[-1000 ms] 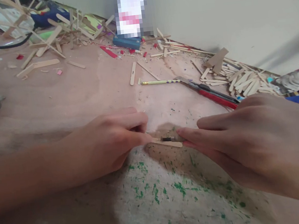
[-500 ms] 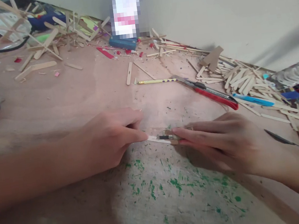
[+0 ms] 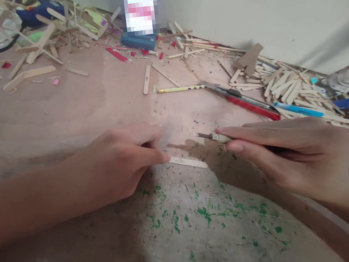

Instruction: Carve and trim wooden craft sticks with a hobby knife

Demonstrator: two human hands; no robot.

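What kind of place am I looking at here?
Probably a craft worktable by a wall; whether at home or in a workshop, I can't tell. The heap of wooden sticks, the red cutter and the small knife in the right hand suggest it.

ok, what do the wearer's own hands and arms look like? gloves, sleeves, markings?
Left hand and right hand: both bare, no gloves. No sleeve shows on either visible forearm. No ring, watch, bracelet or clear marking visible.

Yellow pencil (image 3: 182, 89), red utility knife (image 3: 247, 104), slim blue object (image 3: 300, 109) beside piled wooden sticks (image 3: 284, 88).
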